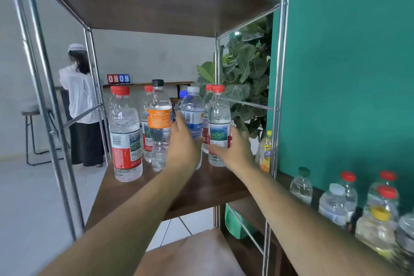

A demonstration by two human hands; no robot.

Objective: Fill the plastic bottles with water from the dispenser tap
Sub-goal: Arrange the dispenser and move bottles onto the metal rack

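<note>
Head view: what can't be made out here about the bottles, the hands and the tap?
- Dispenser tap: outside the frame.
- Left hand: its own back hides the fingers, so its grip on the white-capped bottle is unclear.
- Blue-capped bottle: mostly hidden behind the white-capped one.
- Lower-right bottles: blurred, cut off by the edge.

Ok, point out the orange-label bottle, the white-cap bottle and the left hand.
orange-label bottle (159,120), head view, on the orange label.
white-cap bottle (194,117), head view, on its label.
left hand (182,149), head view, on the back of the hand.

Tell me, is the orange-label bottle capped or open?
Capped: the orange-label bottle carries a black cap on its neck.
</note>
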